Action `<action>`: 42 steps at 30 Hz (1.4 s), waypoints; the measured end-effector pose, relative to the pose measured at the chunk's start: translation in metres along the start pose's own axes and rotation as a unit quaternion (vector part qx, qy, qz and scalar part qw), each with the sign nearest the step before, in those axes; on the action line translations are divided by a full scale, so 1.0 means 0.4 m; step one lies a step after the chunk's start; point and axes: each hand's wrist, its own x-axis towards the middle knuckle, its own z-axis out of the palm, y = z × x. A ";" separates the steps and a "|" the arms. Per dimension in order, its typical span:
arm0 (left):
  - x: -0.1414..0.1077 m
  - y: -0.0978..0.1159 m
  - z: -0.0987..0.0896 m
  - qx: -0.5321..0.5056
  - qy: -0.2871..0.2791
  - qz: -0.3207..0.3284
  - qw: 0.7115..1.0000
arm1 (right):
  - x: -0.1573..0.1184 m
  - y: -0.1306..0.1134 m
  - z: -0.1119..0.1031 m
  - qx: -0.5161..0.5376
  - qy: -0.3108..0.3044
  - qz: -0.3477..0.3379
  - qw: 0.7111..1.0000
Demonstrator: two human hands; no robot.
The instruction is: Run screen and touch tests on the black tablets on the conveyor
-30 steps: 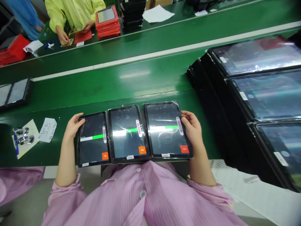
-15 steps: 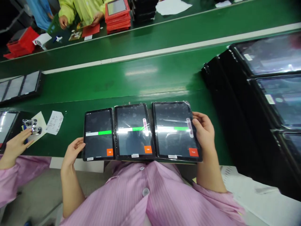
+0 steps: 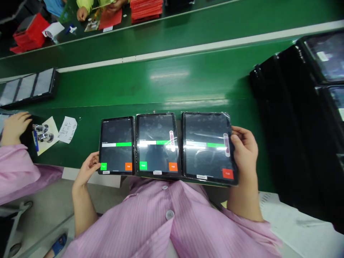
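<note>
Three tablets lie side by side at the front edge of the green bench. The left tablet and middle tablet show a green and an orange button; the right tablet shows only a red-orange one. Each screen has a white and green bar across it. My left hand grips the left tablet's lower left edge, thumb at its front. At the right tablet's right edge, my right hand is closed, thumb on top and fingers curled at its side.
Tall black stacks of tablets stand at the right. More tablets lie at the far left, near a yellow paper and a handwritten note. A co-worker's hand is at the left. Red stacks stand across the bench.
Green buttons have appeared on the left and middle screens. The view has shifted, and the co-worker's hand has moved away from the yellow paper. My hands remain at the outer tablets.
</note>
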 end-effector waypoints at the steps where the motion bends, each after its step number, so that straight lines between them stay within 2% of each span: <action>1: -0.002 0.000 0.003 0.002 -0.001 0.004 1.000 | -0.001 -0.001 0.001 0.002 0.000 0.001 1.000; 8: -0.018 -0.017 0.026 0.000 0.023 0.038 0.999 | -0.003 -0.012 0.007 0.013 0.000 0.007 1.000; 17: -0.031 -0.029 0.045 -0.003 0.072 0.033 0.997 | 0.003 -0.004 0.002 0.018 -0.016 -0.002 1.000; 22: -0.032 -0.020 0.049 0.005 0.093 0.004 0.996 | 0.003 -0.002 0.003 0.020 -0.021 -0.002 1.000; 24: -0.041 -0.002 0.061 0.017 0.134 0.016 0.991 | 0.003 -0.002 0.002 0.019 -0.021 -0.001 1.000; 26: -0.058 0.021 0.088 0.121 0.219 0.079 0.965 | 0.004 -0.001 0.001 0.022 -0.025 -0.002 0.999; 28: -0.079 0.041 0.134 0.274 0.281 0.182 0.902 | 0.008 0.003 -0.001 0.026 -0.031 -0.005 0.999; 30: -0.100 0.047 0.195 0.369 0.253 0.297 0.843 | 0.014 0.008 -0.001 0.023 -0.031 -0.010 0.999; 33: -0.119 0.031 0.293 0.402 0.136 0.454 0.783 | 0.020 0.016 0.002 0.012 -0.029 -0.018 0.999; 36: -0.122 0.013 0.360 0.415 0.074 0.527 0.738 | 0.007 0.009 0.000 0.002 -0.030 -0.019 0.999; 39: -0.118 0.016 0.384 0.408 0.073 0.527 0.742 | -0.047 -0.027 -0.019 -0.053 -0.014 -0.044 0.998; 42: -0.119 0.036 0.388 0.403 0.053 0.497 0.767 | -0.132 -0.084 -0.052 -0.169 0.024 -0.145 0.975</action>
